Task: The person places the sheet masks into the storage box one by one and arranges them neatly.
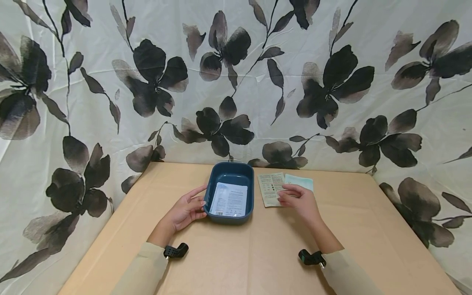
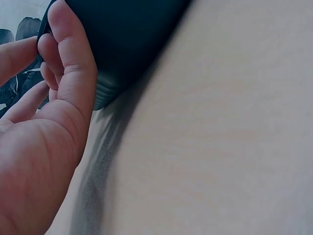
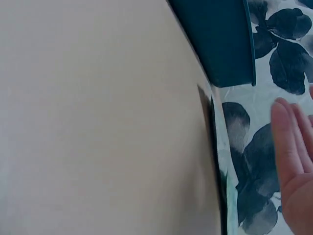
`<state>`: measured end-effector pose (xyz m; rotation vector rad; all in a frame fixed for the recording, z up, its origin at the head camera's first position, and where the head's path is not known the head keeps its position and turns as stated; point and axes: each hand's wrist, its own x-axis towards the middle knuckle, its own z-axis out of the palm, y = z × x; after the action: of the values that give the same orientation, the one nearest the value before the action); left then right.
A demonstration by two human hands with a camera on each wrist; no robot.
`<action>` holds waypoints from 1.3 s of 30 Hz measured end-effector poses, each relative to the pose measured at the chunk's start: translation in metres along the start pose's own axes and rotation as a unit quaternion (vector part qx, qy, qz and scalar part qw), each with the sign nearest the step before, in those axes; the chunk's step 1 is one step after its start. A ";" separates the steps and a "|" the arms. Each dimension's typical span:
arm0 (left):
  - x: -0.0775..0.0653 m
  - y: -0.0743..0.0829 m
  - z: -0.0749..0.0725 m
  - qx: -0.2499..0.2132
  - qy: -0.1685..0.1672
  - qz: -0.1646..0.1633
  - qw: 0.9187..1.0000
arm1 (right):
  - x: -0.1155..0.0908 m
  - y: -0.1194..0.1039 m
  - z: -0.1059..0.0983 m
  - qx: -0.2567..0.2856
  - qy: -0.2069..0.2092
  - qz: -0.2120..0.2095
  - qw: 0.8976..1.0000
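Note:
A dark blue plastic bin [image 1: 229,171] stands on the table. Inside it lies a clear-wrapped printed packet [image 1: 229,199] with a barcode at its lower left. My left hand [image 1: 188,211] grips the bin's left rim; in the left wrist view its thumb and fingers [image 2: 72,44] pinch the edge. To the right of the bin lie a printed pale green leaflet [image 1: 270,188] and a light blue packet [image 1: 302,182], side by side. Over them hovers my right hand [image 1: 300,200], fingers loosely bent and holding nothing. The right wrist view shows the flat papers [image 3: 221,147] nearly edge-on.
A tan covering lies over the table [image 1: 236,262]. Behind it and along both sides hangs a white cloth [image 1: 273,106] with dark flowers. Each wrist wears a small black camera [image 1: 176,250].

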<state>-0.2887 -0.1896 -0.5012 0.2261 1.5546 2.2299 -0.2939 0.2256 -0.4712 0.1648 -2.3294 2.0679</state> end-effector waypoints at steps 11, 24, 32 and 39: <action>0.000 -0.001 -0.001 0.002 -0.002 0.000 1.000 | -0.004 0.011 -0.026 -0.017 0.039 -0.017 0.999; 0.001 -0.001 -0.002 0.007 -0.002 -0.004 1.000 | -0.005 0.018 -0.060 -0.051 0.099 -0.027 0.993; 0.001 0.000 -0.003 0.009 0.003 -0.004 1.000 | 0.003 0.025 -0.073 -0.117 0.157 -0.011 0.981; -0.002 -0.002 -0.003 0.008 0.011 -0.007 1.000 | 0.010 0.026 -0.077 -0.145 0.159 0.022 0.976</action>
<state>-0.2877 -0.1922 -0.5037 0.1942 1.5821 2.2167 -0.3100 0.3045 -0.4871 -0.2091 -2.4056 1.5981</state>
